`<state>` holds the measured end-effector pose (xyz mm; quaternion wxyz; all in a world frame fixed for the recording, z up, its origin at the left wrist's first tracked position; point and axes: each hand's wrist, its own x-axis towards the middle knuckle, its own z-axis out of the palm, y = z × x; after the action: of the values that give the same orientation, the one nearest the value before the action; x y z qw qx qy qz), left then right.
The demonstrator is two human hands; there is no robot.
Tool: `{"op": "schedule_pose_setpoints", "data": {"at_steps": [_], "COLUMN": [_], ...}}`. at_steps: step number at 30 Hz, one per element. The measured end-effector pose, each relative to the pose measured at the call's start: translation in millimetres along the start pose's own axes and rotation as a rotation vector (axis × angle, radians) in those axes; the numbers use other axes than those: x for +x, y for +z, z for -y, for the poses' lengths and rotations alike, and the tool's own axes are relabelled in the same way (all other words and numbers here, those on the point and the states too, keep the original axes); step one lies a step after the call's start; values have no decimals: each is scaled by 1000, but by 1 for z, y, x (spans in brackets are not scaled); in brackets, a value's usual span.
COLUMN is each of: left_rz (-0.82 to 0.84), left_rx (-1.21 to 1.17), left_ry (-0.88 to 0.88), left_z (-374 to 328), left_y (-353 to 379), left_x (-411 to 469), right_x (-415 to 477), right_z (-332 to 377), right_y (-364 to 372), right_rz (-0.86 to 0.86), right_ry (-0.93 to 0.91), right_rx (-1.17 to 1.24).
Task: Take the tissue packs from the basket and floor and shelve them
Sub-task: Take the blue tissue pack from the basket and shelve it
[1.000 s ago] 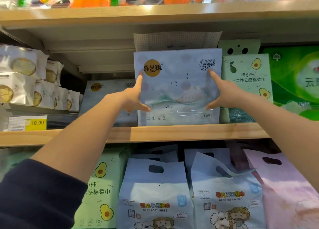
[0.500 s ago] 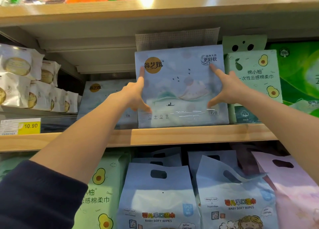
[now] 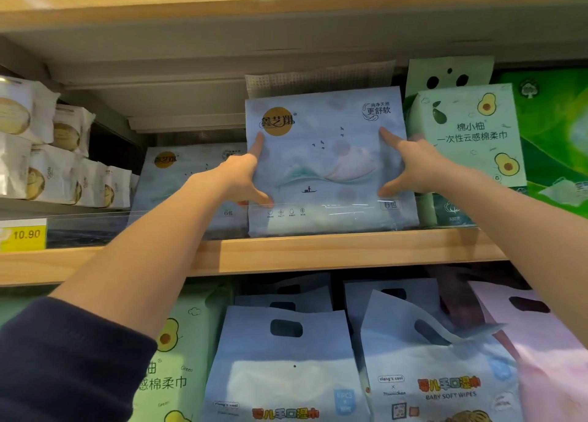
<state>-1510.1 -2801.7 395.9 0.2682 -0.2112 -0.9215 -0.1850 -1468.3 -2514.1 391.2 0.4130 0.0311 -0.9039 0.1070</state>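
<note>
Nearest the camera, a dark sleeve point(image 3: 63, 364) covers the left upper arm, and both bare forearms reach up and forward. Below them, on the lower level, blue wipes bags point(image 3: 286, 367) with cut-out handles stand in a row, with a green avocado bag point(image 3: 171, 358) to their left and a pink bag point(image 3: 547, 358) to their right. Above these runs the wooden shelf point(image 3: 318, 251), with a yellow price tag point(image 3: 24, 234) reading 10.90 at its left end. The tissue pack point(image 3: 327, 164), pale blue with a gold disc and small birds printed on it, stands upright on this shelf at its front edge. The left hand point(image 3: 238, 180) grips its left side, forefinger stretched up the front face, thumb pressed low on the front, the other fingers hidden behind the edge. The right hand point(image 3: 413, 164) grips the right side in the same spread way, forefinger pointing up and thumb low. Just right of the pack, touching or nearly so, stands a green avocado pack point(image 3: 471, 135), and beyond that a bright green pack point(image 3: 556, 141). Behind and left of the held pack sits a second blue pack point(image 3: 184, 180) of the same print, set farther back. Far left, small white packs point(image 3: 54, 161) are stacked in two tiers. An upper shelf point(image 3: 286, 5) spans the top.
</note>
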Motion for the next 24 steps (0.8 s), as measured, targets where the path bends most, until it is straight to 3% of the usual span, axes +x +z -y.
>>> {"op": "schedule_pose_setpoints", "data": {"at_steps": [24], "left_rz": [-54], "left_rx": [30], "left_ry": [-27], "left_z": [-1], "left_y": [-18], "left_x": [-32], "right_x": [-30], "right_z": [7], "right_y": [-22], "right_rz": [3], "right_ry": [-25], "right_rx": [3]}}
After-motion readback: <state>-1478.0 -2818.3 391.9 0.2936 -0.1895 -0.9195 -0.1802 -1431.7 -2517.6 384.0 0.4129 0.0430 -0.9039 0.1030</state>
